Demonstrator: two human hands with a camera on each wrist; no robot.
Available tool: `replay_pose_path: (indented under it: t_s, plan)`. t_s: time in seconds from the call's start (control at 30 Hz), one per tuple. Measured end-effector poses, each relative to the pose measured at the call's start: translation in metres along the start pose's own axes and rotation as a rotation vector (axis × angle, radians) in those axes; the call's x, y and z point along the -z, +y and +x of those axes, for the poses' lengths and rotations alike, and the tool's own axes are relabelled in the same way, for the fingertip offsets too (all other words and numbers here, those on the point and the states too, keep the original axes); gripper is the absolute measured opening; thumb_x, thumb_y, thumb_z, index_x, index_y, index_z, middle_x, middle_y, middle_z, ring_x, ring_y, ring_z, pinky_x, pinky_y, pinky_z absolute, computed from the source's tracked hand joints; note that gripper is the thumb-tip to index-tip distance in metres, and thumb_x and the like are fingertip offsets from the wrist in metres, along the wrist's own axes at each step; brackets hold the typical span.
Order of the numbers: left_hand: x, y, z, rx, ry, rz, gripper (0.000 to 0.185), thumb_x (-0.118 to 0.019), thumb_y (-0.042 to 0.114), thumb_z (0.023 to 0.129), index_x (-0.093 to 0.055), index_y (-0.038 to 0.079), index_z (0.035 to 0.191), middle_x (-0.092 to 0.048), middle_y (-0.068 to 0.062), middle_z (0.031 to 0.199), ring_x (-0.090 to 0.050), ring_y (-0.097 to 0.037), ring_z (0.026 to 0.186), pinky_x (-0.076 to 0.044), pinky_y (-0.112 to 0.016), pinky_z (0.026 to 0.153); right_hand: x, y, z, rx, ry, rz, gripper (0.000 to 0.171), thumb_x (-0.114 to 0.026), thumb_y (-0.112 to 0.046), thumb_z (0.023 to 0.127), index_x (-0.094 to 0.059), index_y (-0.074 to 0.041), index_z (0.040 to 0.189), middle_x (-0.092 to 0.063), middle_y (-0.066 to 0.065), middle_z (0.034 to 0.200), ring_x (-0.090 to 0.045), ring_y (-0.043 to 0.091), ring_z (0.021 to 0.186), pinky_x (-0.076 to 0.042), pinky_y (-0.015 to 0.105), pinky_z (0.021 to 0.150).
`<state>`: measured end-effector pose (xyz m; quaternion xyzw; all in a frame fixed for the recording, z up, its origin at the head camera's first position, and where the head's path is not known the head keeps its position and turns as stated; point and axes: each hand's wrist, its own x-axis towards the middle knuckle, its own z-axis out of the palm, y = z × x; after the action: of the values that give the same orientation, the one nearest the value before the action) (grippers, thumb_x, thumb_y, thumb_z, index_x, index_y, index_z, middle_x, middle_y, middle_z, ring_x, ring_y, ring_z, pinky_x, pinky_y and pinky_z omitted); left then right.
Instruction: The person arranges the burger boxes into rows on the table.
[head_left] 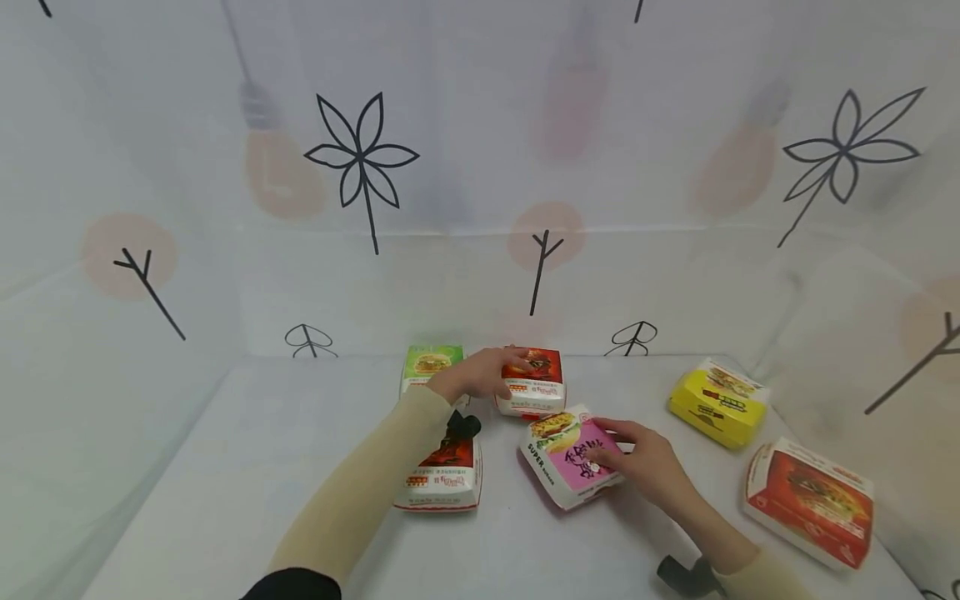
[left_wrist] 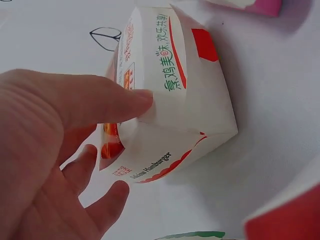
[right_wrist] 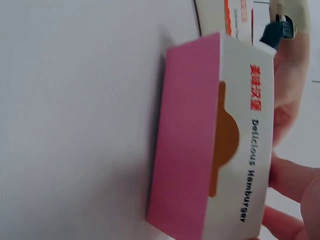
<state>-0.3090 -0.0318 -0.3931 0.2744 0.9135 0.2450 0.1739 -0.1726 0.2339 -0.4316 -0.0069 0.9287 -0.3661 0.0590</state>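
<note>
At the back of the table, my left hand (head_left: 483, 372) holds a red and white hamburger box (head_left: 542, 387). Its thumb presses the white side in the left wrist view, while other fingers lie over the printed top. Nearer to me, my right hand (head_left: 647, 462) grips a pink and white hamburger box (head_left: 577, 457) by its right edge. That box sits turned at an angle, just in front of the red and white one. The right wrist view shows its pink side and brown tab, with fingers at the far edge.
Left of the held boxes stand a green box (head_left: 433, 358), partly behind my left arm, and another red and white box (head_left: 441, 485) in front of it. To the right are a yellow box (head_left: 720, 406) and a larger red box (head_left: 813, 500). A patterned cloth (head_left: 450, 283) hangs behind.
</note>
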Motion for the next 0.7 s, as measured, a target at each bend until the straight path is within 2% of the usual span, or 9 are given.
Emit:
replay_pose_path:
  t_s: [0.17, 0.27, 0.5, 0.7]
  plan:
    - [0.001, 0.002, -0.004, -0.006, 0.005, -0.002, 0.056, -0.073, 0.007, 0.089, -0.060, 0.026, 0.139, -0.034, 0.011, 0.159, -0.033, -0.022, 0.143, -0.039, -0.040, 0.106, -0.009, -0.004, -0.002, -0.015, 0.032, 0.051, 0.073, -0.077, -0.050, 0.083, -0.057, -0.008, 0.140, -0.055, 0.022, 0.138, -0.051, 0.040, 0.121, -0.050, 0.054, 0.092]
    - [0.001, 0.001, -0.005, -0.003, 0.010, 0.003, 0.054, -0.073, 0.010, 0.090, -0.060, 0.028, 0.139, -0.035, 0.010, 0.158, -0.037, -0.021, 0.139, -0.040, -0.039, 0.106, -0.012, -0.007, -0.003, -0.018, 0.040, 0.069, 0.071, -0.077, -0.047, 0.085, -0.057, -0.008, 0.140, -0.054, 0.022, 0.139, -0.051, 0.040, 0.122, -0.050, 0.053, 0.093]
    - [-0.001, 0.002, -0.007, -0.004, 0.009, 0.039, 0.053, -0.073, 0.010, 0.090, -0.061, 0.024, 0.139, -0.037, 0.004, 0.158, -0.035, -0.022, 0.142, -0.036, -0.039, 0.110, -0.020, -0.014, -0.005, -0.010, 0.042, 0.103, 0.067, -0.078, -0.042, 0.085, -0.058, -0.007, 0.139, -0.055, 0.021, 0.139, -0.051, 0.038, 0.123, -0.049, 0.053, 0.095]
    - [-0.002, 0.000, -0.008, -0.013, 0.017, 0.028, 0.052, -0.073, 0.010, 0.090, -0.061, 0.024, 0.139, -0.038, 0.004, 0.157, -0.037, -0.022, 0.141, -0.038, -0.040, 0.109, -0.025, -0.014, -0.003, -0.008, 0.049, 0.105, 0.066, -0.078, -0.043, 0.085, -0.059, -0.010, 0.139, -0.056, 0.019, 0.138, -0.052, 0.037, 0.122, -0.050, 0.052, 0.095]
